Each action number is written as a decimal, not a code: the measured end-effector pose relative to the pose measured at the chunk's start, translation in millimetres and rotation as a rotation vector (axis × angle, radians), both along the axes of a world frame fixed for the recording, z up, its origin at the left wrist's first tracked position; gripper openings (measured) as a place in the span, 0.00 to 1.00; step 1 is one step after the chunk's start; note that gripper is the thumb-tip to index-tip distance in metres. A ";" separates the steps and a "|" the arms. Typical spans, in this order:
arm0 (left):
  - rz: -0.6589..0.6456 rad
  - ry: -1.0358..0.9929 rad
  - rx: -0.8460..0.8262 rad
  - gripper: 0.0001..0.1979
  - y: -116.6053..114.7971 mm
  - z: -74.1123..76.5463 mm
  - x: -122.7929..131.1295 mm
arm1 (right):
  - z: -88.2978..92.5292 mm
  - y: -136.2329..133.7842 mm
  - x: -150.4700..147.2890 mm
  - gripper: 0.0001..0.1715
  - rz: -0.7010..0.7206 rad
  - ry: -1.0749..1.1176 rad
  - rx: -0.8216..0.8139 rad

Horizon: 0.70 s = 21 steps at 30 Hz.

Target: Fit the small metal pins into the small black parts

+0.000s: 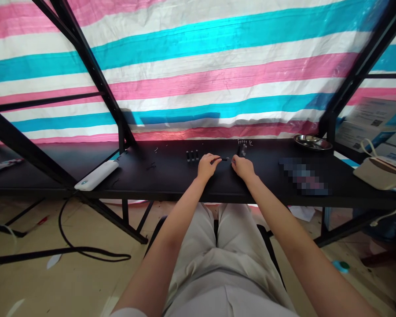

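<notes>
My left hand (208, 166) is closed, with a thin black stick-like piece (223, 159) pinched between thumb and fingers and pointing right. Close by on the right, my right hand (243, 168) is also closed in a pinch; whatever is between its fingertips is too small to name. A tiny pale bit shows in the gap between the hands. Left of my left hand, three short black pieces with light ends (192, 155) are in a row on the black table (165, 180). Behind my right hand is a cluster of similar dark and clear pieces (243, 149), partly hidden by it.
A white elongated device (97, 175) lies at the left by the black frame post. Toward the right are a round metal dish (313, 142), a pixelated object (304, 178) and a cream bag (381, 172). Boxes (376, 116) are stacked beyond. Striped sheeting (218, 75) hangs behind the table.
</notes>
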State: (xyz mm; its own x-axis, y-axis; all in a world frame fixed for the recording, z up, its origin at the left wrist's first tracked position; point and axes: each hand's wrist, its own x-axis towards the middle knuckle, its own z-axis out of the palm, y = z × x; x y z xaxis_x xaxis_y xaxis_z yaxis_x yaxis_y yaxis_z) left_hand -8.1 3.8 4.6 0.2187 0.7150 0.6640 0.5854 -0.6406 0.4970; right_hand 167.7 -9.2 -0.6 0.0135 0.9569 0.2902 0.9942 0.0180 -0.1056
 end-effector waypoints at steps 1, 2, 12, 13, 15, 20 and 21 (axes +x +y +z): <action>0.003 0.001 0.001 0.10 -0.1 0.1 0.0 | 0.5 -0.4 -1.0 0.12 0.005 -0.019 -0.002; 0.008 0.002 0.000 0.10 -0.1 0.1 0.0 | 0.9 -0.7 -1.6 0.12 0.006 -0.032 -0.006; 0.017 0.001 -0.002 0.09 0.9 -1.2 0.4 | 3.2 -4.0 -4.5 0.13 0.029 -0.093 -0.006; 0.015 0.007 0.000 0.09 1.0 -1.3 0.4 | 3.2 -4.4 -4.7 0.13 0.031 -0.097 -0.002; 0.006 0.019 0.007 0.09 1.1 -1.6 0.3 | 3.4 -5.3 -4.8 0.13 0.037 -0.104 0.006; -0.040 0.025 0.041 0.09 -0.5 -3.3 1.3 | 4.8 -7.1 -4.6 0.13 0.042 -0.108 0.011; -0.048 0.024 0.046 0.09 -1.1 -3.4 1.8 | 5.1 -7.3 -4.7 0.13 0.046 -0.112 0.016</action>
